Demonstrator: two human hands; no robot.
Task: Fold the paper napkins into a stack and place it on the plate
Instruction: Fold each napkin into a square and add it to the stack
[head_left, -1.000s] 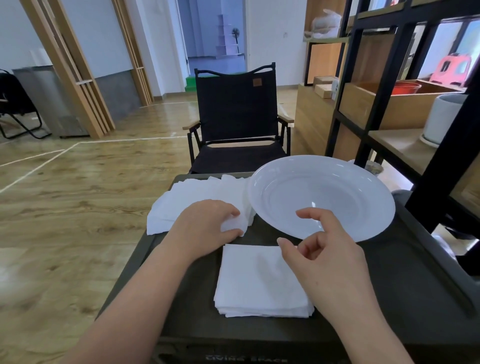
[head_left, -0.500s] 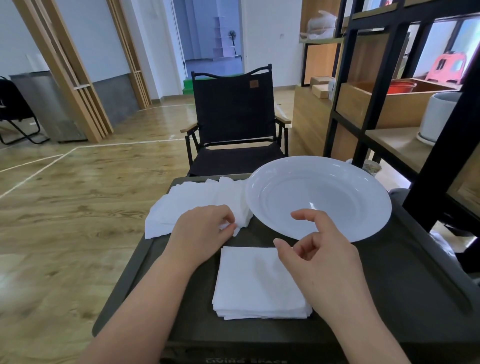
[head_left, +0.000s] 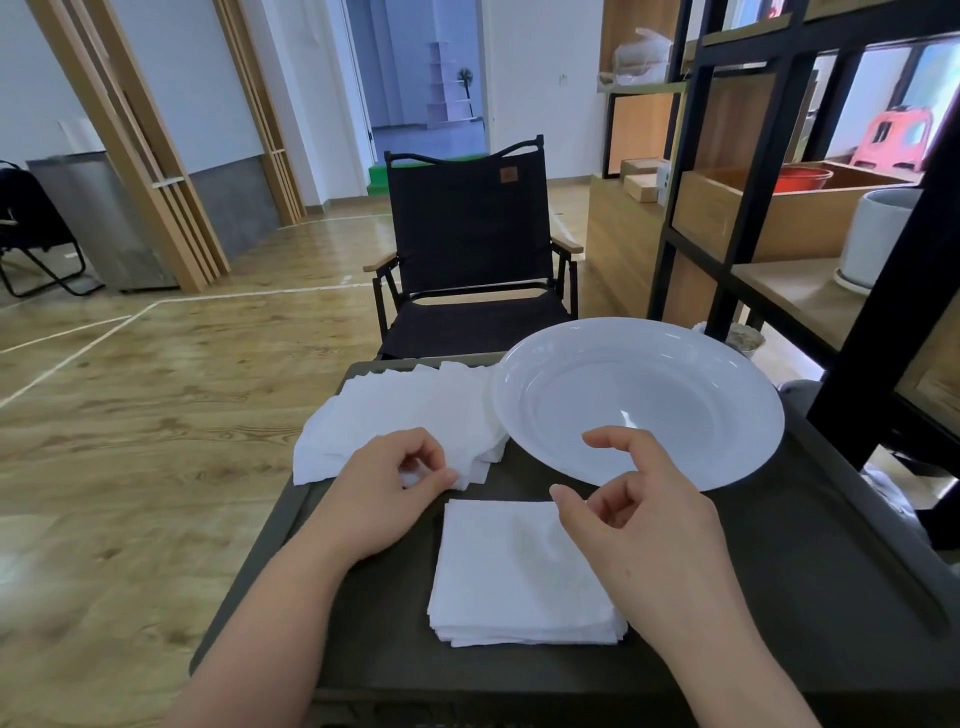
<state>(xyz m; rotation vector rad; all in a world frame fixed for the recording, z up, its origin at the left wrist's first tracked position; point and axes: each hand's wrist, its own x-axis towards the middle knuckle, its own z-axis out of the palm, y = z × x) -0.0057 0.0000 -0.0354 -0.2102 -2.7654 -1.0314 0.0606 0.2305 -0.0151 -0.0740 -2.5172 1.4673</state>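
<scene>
A corner of the loose napkins (head_left: 395, 415) is pinched by the left hand (head_left: 387, 488), apparently one sheet only. The right hand (head_left: 639, 525) hovers spread and empty over the stack (head_left: 498, 577), near the plate (head_left: 727, 395). One sheet should be peeled off before folding.

Black chair (head_left: 470, 249), wooden floor (head_left: 156, 389)

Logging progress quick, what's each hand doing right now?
Left hand: fingers pinching a napkin from the loose napkin pile.
Right hand: open, empty, above the folded stack.
</scene>
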